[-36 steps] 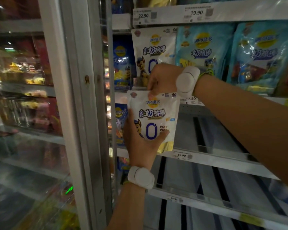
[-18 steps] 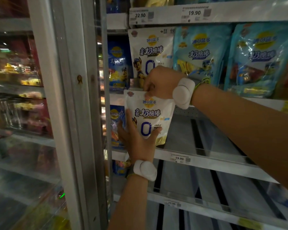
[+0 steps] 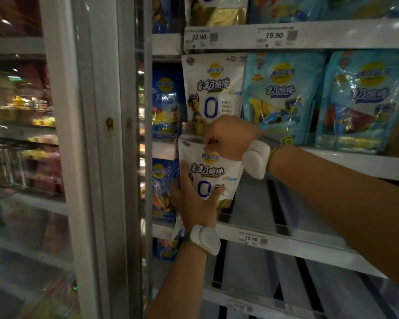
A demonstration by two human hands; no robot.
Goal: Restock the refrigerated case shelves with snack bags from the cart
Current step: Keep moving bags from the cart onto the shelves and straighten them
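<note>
Case [image 3: 85, 157] first: its door frame stands at my left, and the shelves run off to my right. Up on the stocked shelf [image 3: 355, 161] a white bag [image 3: 213, 88] stands at the left end, with blue bags [image 3: 281, 95] beside it. Below that, the middle shelf [image 3: 286, 245] is mostly bare metal, its edge carrying a 19.90 tag [image 3: 251, 239]. That is the shelf I am filling, and I judge I am mid-placement on one bag, with most of the restocking not yet done (the cart is out of view, so I cannot say how much stock is left).

White pouch [image 3: 211, 173] comes next, upright at the far left of that middle shelf, directly under its twin above. Whether its base already sits on the shelf I cannot tell, since my palm covers it. Right hand [image 3: 230, 138] is clamped on the pouch's top edge, fingers curled over and pinching it. Left hand [image 3: 195, 204] cups the lower left corner from the front, thumb lying across the pouch face and fingers wrapped round the side.

Next I need to seat it flat and square, face forward, pushed well back so more can stand in front. Then I let go gently; a soft pouch may slump forward.
</note>
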